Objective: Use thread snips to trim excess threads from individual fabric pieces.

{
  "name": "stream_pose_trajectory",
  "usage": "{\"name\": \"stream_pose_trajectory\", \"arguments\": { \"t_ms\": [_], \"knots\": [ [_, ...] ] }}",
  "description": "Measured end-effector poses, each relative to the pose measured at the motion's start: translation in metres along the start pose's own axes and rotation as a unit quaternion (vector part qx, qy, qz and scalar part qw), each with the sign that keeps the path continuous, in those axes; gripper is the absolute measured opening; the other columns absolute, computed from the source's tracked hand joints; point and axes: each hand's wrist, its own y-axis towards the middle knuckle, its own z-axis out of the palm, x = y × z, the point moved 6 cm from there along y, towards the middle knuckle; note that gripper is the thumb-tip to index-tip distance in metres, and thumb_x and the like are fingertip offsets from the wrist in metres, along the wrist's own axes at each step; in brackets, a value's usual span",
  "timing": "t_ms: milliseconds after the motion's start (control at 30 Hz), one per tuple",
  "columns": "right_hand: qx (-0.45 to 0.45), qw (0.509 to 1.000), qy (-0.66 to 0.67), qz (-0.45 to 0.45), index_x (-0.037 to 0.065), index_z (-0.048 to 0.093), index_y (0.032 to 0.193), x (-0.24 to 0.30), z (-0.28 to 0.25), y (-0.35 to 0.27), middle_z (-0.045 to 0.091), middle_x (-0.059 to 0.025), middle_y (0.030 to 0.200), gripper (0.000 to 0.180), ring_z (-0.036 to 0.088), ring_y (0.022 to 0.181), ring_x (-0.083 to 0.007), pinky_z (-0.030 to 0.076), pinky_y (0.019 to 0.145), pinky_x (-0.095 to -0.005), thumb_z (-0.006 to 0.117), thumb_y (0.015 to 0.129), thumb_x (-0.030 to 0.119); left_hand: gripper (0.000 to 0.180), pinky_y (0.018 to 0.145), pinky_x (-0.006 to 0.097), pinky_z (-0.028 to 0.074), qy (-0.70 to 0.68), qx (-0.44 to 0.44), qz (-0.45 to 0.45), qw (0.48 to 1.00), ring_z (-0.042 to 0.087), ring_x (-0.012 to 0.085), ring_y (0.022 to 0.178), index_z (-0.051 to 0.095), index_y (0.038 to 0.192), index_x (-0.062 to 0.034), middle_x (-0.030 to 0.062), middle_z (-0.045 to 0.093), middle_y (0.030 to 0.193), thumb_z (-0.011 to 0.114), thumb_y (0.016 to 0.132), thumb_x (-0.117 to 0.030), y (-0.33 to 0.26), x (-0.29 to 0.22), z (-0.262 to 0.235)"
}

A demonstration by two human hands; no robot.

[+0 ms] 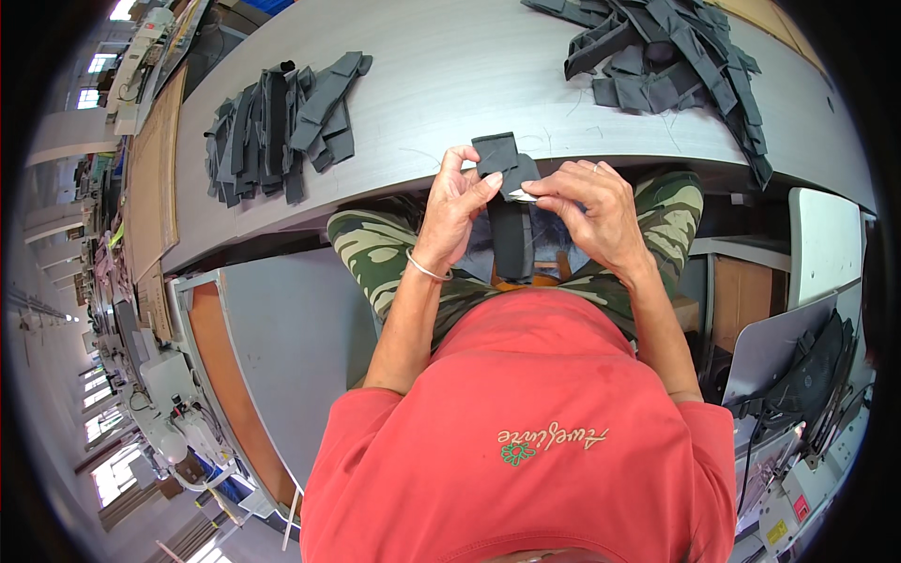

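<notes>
My left hand point(452, 211) pinches a dark grey fabric strip point(511, 242) near its upper end, thumb on top. The strip has a folded, squared end by the table edge and hangs down over my lap. My right hand point(596, 211) is closed on a small pale pointed tool point(523, 196), mostly hidden by the fingers. Its tip meets the right side of the fabric, close to my left thumb. I cannot make out what kind of tool it is.
A light grey table point(413, 103) curves across in front of me. On it lie a pile of dark grey fabric strips point(272, 127) at left and a larger, tangled pile point(662, 56) at far right. Below at left stands a grey panel point(291, 324); a white board point(824, 244) stands at right.
</notes>
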Motion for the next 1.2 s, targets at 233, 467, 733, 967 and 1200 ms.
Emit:
{"name": "stream_pose_trajectory", "arguments": {
  "t_ms": [233, 467, 733, 967, 1200],
  "knots": [
    [0.008, 0.996, 0.091, -0.005, 0.011, 0.071, 0.089, -0.003, 0.001, 0.006, 0.068, -0.0038, 0.079, 0.013, 0.063, 0.072, -0.0219, 0.045, 0.069, -0.0311, 0.068, 0.076, 0.01, 0.033, 0.057, 0.02, 0.029, -0.015, 0.001, -0.024, 1.0, 0.04, 0.003, 0.066, 0.038, 0.108, -0.0127, -0.0038, 0.049, 0.075, 0.064, 0.088, -0.014, 0.0, -0.005, 0.009],
    [0.055, 0.975, 0.206, 0.064, 0.007, 0.071, 0.09, -0.01, 0.008, 0.007, 0.068, -0.0053, 0.079, 0.012, 0.064, 0.072, -0.0183, 0.048, 0.072, -0.029, 0.065, 0.08, 0.006, 0.035, 0.066, 0.021, 0.038, -0.008, 0.022, -0.02, 1.0, 0.049, 0.0057, 0.075, 0.036, 0.11, -0.0112, 0.0018, 0.056, 0.086, 0.064, 0.088, -0.01, -0.001, -0.011, 0.014],
    [-0.024, 0.94, 0.312, 0.139, 0.009, 0.065, 0.109, -0.016, 0.0, 0.012, 0.066, -0.0018, 0.096, 0.029, 0.06, 0.081, -0.0122, 0.048, 0.077, -0.026, 0.069, 0.08, 0.008, 0.06, 0.084, 0.027, 0.045, 0.078, 0.053, -0.006, 0.996, 0.054, 0.0142, 0.099, 0.024, 0.131, -0.0089, 0.0128, 0.058, 0.11, 0.064, 0.087, -0.005, -0.005, -0.006, 0.019],
    [-0.025, 0.992, 0.091, 0.081, 0.01, 0.067, 0.098, -0.027, 0.006, 0.026, 0.059, -0.005, 0.08, 0.026, 0.058, 0.065, -0.0233, 0.045, 0.061, -0.0332, 0.072, 0.073, 0.008, 0.064, 0.075, 0.023, 0.043, 0.223, 0.071, 0.011, 0.972, 0.052, 0.0091, 0.081, 0.024, 0.13, -0.007, 0.0079, 0.06, 0.095, 0.059, 0.076, 0.0, -0.01, -0.003, 0.027],
    [-0.002, 0.959, 0.226, 0.171, -0.002, 0.065, 0.092, -0.053, 0.021, 0.027, 0.063, -0.0023, 0.076, 0.016, 0.05, 0.067, -0.006, 0.04, 0.059, -0.0245, 0.063, 0.088, 0.013, 0.069, 0.088, 0.025, 0.041, 0.174, 0.081, 0.017, 0.981, 0.054, 0.0142, 0.093, 0.023, 0.132, -0.0065, 0.0115, 0.061, 0.101, 0.051, 0.069, 0.002, -0.012, -0.007, 0.036]
  ]
}}
